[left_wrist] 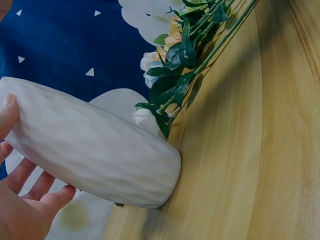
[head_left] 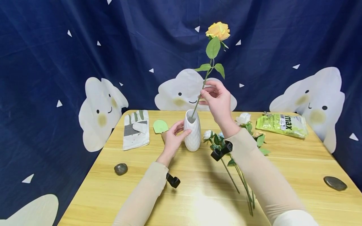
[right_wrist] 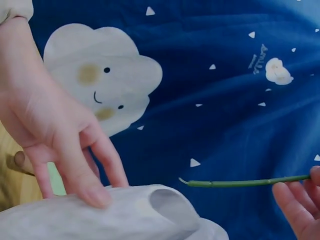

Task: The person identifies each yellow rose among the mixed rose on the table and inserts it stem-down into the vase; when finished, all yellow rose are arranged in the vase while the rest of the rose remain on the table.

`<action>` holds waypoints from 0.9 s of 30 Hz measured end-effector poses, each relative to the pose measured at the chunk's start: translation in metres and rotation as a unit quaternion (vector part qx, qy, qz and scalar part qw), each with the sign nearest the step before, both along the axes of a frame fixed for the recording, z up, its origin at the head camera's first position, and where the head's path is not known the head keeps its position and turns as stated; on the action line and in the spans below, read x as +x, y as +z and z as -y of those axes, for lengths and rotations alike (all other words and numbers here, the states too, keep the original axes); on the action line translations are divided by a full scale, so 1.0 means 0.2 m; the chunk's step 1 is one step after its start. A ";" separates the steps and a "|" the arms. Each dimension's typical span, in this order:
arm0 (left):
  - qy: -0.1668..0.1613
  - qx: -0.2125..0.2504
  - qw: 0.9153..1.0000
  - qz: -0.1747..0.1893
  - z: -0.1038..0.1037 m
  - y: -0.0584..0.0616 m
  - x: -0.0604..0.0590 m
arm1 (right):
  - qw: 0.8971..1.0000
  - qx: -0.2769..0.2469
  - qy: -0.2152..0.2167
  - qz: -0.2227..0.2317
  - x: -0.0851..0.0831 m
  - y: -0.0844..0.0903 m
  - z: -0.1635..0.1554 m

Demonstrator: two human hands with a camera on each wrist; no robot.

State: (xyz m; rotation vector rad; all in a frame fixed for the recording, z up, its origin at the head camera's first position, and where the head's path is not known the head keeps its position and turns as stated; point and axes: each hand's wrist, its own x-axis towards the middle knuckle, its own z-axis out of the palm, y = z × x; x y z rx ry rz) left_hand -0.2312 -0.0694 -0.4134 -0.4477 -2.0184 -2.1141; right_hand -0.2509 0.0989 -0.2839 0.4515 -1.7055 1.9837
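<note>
My right hand [head_left: 217,100] pinches the green stem [right_wrist: 230,183] of a yellow rose [head_left: 218,30], which leans with its bloom high and to the right. The stem's lower end hangs at the mouth of a white textured vase [head_left: 193,139]; in the right wrist view a gap shows between tip and opening. Holding the vase near its top is my left hand [head_left: 173,138], thumb on the near side and fingers behind. The vase stands upright on the wooden table [head_left: 181,194], its base also seen in the left wrist view.
Several roses [head_left: 244,118] with long stems lie right of the vase, partly under my right forearm. A green packet [head_left: 282,125] is at the back right. A work glove [head_left: 136,131] and a light green rounded piece [head_left: 160,126] lie left. Dark stones [head_left: 121,169] sit on both sides.
</note>
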 end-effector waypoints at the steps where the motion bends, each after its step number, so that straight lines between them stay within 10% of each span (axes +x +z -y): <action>1: 0.000 0.000 1.000 -0.001 0.00 0.00 0.00 | 1.000 -0.003 -0.002 -0.006 -0.01 -0.01 0.01; 27: -0.005 0.000 1.000 -0.007 0.00 0.01 0.00 | 0.958 0.280 -0.056 -0.004 0.03 -0.26 0.07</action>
